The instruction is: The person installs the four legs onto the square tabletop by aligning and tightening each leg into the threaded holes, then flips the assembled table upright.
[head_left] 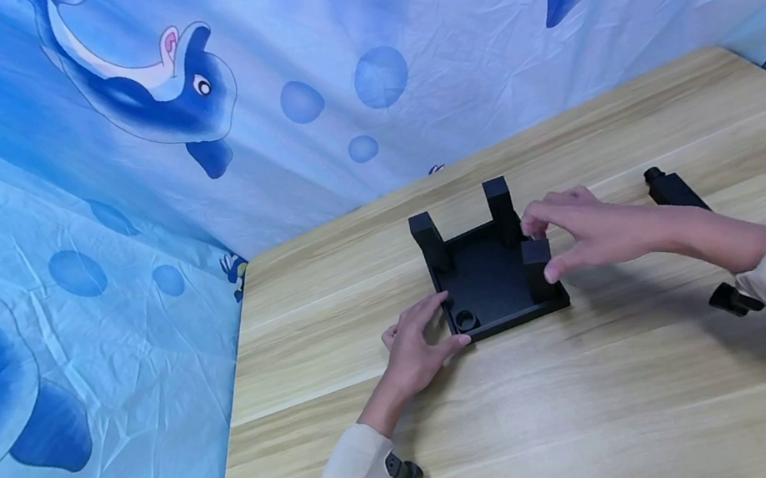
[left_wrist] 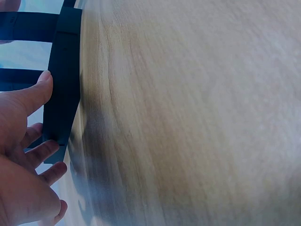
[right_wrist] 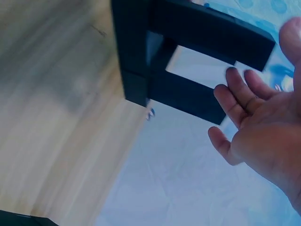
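L hand [head_left: 413,355] fingers spread, touching blk base [head_left: 488,285]; R hand [head_left: 587,230] fingers parted nr leg [head_left: 538,268], 0 held

The head view looks forward and down from above and behind both hands, far enough off to take in the left hand [head_left: 416,347], the right hand [head_left: 590,230], the tabletop [head_left: 608,404] and the blue curtain [head_left: 285,18] beyond them. The left wrist view sits close to the left hand, turned on its side, facing the black frame [head_left: 518,319]. The right wrist view, similarly near and tipped, looks past the right hand toward upright legs [right_wrist: 211,33]. All three share the frame and tabletop.
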A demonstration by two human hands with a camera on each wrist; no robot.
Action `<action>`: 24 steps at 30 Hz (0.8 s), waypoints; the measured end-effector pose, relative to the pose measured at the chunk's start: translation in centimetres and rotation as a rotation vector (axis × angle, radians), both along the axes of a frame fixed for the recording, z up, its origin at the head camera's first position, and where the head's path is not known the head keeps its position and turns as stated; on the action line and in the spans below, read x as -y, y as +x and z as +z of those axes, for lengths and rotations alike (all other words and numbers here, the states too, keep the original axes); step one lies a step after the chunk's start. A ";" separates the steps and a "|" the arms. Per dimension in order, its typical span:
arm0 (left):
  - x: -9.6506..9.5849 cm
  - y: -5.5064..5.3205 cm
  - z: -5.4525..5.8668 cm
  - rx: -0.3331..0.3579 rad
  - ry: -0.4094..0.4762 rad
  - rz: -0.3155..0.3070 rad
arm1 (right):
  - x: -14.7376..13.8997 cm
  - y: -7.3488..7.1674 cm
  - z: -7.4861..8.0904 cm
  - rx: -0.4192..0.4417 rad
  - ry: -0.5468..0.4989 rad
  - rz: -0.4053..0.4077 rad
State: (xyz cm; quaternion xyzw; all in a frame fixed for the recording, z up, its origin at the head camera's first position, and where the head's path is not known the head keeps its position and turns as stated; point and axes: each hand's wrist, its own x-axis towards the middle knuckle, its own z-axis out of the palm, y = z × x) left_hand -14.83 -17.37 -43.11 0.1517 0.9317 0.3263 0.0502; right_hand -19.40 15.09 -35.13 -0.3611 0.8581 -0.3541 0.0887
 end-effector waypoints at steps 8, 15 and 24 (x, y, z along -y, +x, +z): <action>0.0 0.0 0.0 -0.003 0.006 -0.005 | -0.6 -0.4 0.5 -0.043 0.000 0.150; 0.0 -0.1 -0.1 0.007 -0.001 0.001 | -0.4 -0.3 0.1 -0.023 -0.019 0.132; 0.0 -0.1 -0.1 0.008 0.001 0.001 | 0.0 0.0 -0.5 -0.015 -0.067 -0.021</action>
